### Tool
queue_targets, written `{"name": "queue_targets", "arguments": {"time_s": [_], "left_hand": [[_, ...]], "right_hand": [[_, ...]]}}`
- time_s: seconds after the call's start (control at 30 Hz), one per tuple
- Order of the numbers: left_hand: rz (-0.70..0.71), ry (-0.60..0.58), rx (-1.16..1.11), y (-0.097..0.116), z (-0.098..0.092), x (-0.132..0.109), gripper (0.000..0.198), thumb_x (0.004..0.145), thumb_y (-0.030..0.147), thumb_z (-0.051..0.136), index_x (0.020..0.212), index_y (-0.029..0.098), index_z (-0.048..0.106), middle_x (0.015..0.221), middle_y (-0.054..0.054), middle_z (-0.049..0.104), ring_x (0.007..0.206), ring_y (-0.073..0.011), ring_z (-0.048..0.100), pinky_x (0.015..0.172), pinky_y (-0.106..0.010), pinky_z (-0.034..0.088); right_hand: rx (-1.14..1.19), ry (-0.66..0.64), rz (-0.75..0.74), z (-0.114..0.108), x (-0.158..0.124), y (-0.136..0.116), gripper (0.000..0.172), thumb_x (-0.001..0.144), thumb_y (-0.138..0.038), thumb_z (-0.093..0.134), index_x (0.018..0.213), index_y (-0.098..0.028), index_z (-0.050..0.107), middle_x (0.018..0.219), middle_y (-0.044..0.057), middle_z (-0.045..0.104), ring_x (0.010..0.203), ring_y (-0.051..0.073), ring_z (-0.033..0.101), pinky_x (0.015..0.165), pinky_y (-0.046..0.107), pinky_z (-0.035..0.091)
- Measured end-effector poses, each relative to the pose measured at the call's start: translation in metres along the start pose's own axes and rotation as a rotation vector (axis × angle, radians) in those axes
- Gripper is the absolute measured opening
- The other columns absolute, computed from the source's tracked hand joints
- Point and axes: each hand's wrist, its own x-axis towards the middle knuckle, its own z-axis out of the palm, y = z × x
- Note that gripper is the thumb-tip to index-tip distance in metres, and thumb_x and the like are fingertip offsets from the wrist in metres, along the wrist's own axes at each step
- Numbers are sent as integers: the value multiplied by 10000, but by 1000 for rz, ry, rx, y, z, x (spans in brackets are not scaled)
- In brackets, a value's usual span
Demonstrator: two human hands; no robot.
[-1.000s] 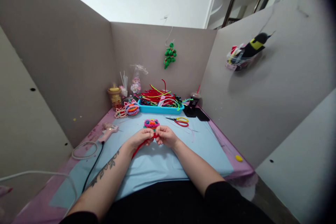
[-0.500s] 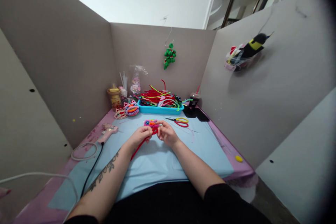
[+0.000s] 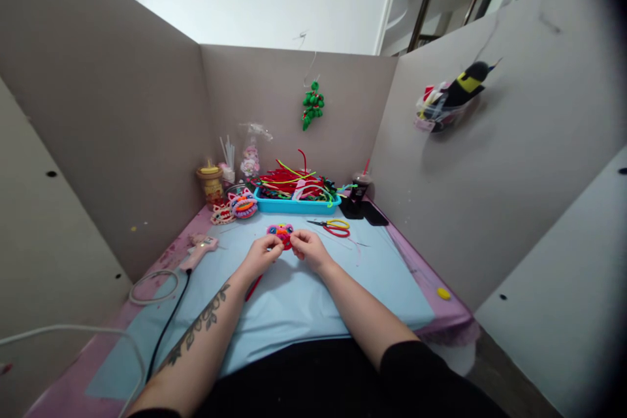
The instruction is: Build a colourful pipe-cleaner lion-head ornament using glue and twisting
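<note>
Pinching a red fuzzy piece [image 3: 287,244] by its left edge, my left hand [image 3: 262,255] has thumb and fingertips drawn together; my right hand [image 3: 310,251] is closed the same way at its right edge. I have it over the middle of the blue cloth [image 3: 313,304], just on the near side of a pink, orange and blue figure [image 3: 279,230], and cannot tell whether the two touch. A red strip [image 3: 253,289] shows below my left hand. Scissors [image 3: 337,228] lie to the far right of my hands, and a pink glue gun [image 3: 201,251] rests on the left. At the far side, a blue tray [image 3: 296,207] is heaped with mostly red stems [image 3: 281,177]. Grey panels [image 3: 264,88] stand left, right and far; a green ornament [image 3: 312,106] hangs before the far one.
</note>
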Motion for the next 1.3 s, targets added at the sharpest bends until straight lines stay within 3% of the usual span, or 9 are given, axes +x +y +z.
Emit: {"name": "queue_targets", "arguments": {"time_s": [0.27,0.53,0.77,1.1,1.3], "left_hand": [[2,-4,0,5,-3,-2,189,751,317,523,667,151,557,613,14,506,548,-107,466,520,-216,405],[47,121,54,9,-1,-1,188,755,291,527,629,154,553,582,10,517,544,-107,467,512,-204,402],[-9,127,6,6,-2,-1,238,766,373,531,677,156,576,580,16,522,523,-110,464,481,-209,395],[-66,81,-33,7,1,-1,267,761,409,530,686,157,576,606,3,541,538,-118,482,489,-216,404],[-15,92,19,3,1,1,257,776,385,521,663,159,565,608,3,541,551,-119,487,513,-220,407]], "right_hand": [[-44,-48,-2,-4,0,1,272,718,-417,658,651,-178,548,438,-56,469,367,66,334,389,212,220],[-196,125,-96,8,0,2,303,769,-464,570,660,-192,491,446,-71,411,410,76,334,433,213,263],[-136,-30,5,4,-2,-2,301,721,-467,635,774,-177,572,532,-44,525,387,71,379,389,211,263],[-114,26,-49,7,-3,0,273,730,-402,641,646,-168,529,464,-60,466,399,60,355,415,207,264],[-95,6,-7,6,-1,0,312,705,-460,664,797,-170,595,519,-47,507,394,67,364,389,210,247]]}}
